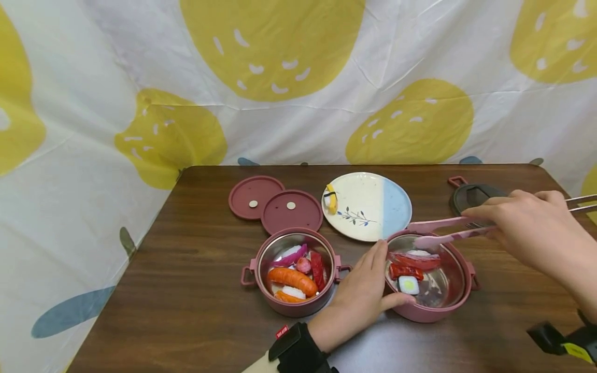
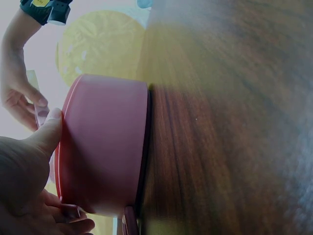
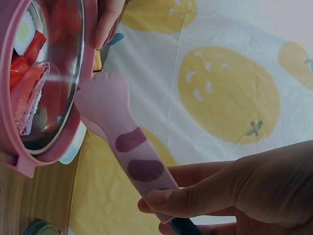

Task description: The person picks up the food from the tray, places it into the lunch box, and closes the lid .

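My left hand (image 1: 356, 292) holds the right pink pot (image 1: 422, 313) at its left side, thumb over the front rim; the left wrist view shows fingers curled by a side handle. In my right hand (image 1: 531, 217) is a pair of pink paw-tipped tongs (image 3: 107, 105). Their tips are above that pot's back rim, slightly apart, with no food between them. Inside the pot lie a toy sushi roll (image 1: 409, 285), a glossy red piece (image 1: 404, 271) and sushi with a red topping (image 1: 420, 261).
A second pink pot (image 1: 298, 310) on the left holds a toy sausage (image 1: 293, 280) and other toy food. Behind are two dark red lids (image 1: 275, 212), a plate (image 1: 359, 194) with yellow-topped sushi (image 1: 331, 199), and a dark item (image 1: 471, 196) with a pink loop.
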`<state>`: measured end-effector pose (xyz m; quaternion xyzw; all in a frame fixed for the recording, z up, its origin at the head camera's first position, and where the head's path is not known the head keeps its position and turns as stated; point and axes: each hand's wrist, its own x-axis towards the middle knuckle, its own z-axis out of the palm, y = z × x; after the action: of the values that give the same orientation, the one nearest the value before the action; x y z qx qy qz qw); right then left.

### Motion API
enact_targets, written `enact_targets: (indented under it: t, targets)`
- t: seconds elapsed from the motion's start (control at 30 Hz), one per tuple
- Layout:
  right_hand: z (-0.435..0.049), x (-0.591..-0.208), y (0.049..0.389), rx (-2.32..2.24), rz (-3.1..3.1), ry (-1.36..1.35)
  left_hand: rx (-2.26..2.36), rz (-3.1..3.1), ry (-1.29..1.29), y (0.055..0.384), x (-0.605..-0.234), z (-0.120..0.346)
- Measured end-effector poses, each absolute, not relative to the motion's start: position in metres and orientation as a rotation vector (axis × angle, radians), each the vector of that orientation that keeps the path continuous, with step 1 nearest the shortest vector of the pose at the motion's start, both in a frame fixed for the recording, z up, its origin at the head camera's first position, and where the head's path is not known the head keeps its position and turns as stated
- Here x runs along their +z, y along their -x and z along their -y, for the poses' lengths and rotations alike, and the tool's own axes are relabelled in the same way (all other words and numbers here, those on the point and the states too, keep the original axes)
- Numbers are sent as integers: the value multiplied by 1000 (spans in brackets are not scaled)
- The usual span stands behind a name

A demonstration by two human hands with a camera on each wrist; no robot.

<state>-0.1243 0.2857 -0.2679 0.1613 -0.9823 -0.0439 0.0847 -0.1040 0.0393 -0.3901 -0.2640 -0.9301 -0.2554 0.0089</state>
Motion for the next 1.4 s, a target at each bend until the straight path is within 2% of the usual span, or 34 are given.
enact_targets:
  t: [0.9,1.4]
  targets:
    - [-209,-255,177,-221,2895,-658,-798,2943,813,104,-388,-39]
    - [-177,-278,228,-419,2271,-998,-776,2897,810,103,-389,-40]
